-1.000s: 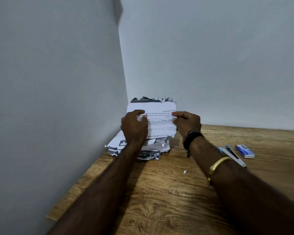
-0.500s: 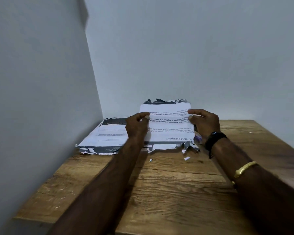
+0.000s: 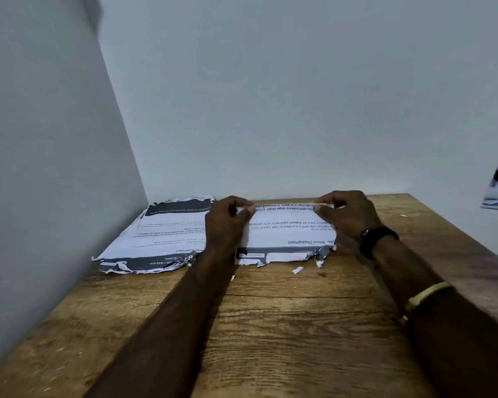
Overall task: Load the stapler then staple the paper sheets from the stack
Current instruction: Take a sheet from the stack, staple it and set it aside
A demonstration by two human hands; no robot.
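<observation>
Left hand (image 3: 227, 225) and right hand (image 3: 348, 216) pinch the far edge of the sheets (image 3: 285, 235), which span crosswise between them, stack (image 3: 167, 234) just left

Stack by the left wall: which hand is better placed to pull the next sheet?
Left. The left hand borders the stack, while the right hand is on the side away from it. Both hands pinch the far edge of the loose sheets.

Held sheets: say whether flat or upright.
Almost flat: the held sheets lie along the table, left hand and right hand pinching their far edge.
</observation>
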